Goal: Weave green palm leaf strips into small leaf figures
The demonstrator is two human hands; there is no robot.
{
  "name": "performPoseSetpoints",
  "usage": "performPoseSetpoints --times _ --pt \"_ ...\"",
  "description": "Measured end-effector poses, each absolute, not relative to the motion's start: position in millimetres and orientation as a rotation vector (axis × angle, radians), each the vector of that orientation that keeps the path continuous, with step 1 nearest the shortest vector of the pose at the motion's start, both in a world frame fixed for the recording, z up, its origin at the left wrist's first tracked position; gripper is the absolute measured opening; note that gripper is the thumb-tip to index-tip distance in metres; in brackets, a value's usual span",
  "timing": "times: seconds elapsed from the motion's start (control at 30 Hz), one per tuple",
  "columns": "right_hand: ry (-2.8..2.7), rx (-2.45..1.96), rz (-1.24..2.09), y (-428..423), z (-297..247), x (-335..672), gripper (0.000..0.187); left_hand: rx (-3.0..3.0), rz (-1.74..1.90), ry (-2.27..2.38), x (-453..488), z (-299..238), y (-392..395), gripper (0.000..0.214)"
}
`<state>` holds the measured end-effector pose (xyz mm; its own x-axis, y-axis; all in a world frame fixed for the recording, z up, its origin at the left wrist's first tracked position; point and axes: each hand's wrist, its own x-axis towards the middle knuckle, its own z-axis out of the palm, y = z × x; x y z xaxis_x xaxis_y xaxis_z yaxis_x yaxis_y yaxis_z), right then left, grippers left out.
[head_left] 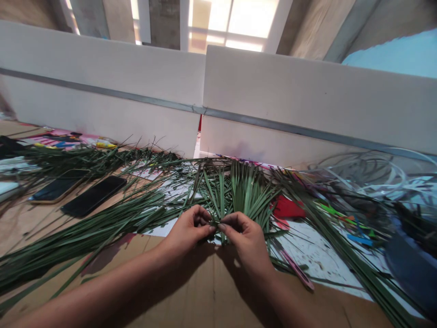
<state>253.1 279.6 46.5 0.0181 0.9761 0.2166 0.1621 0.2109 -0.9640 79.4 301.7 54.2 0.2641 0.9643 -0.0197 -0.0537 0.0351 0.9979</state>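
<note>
A fan of green palm-leaf strips (241,191) lies on the table just beyond my hands, its strips spreading away from me. My left hand (189,228) is closed in a pinch on the near ends of the strips. My right hand (244,234) pinches the same bundle from the right, fingertips meeting those of the left hand. More long green leaf strips (102,223) sweep across the table to the left and right (341,246).
Two dark phones (94,195) (58,187) lie at the left on the brown table (211,296). Coloured paper scraps (288,209) and a pink stick (297,269) lie at the right. White strip coils (368,171) lie at the far right. White partition boards (307,105) stand behind.
</note>
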Motion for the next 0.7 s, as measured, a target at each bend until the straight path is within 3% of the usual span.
performPoseSetpoints --times 0.7 --pt "-1.494 -1.212 0.904 278.3 43.3 251.5 0.012 1.280 0.990 0.962 82.5 50.4 296.7 0.014"
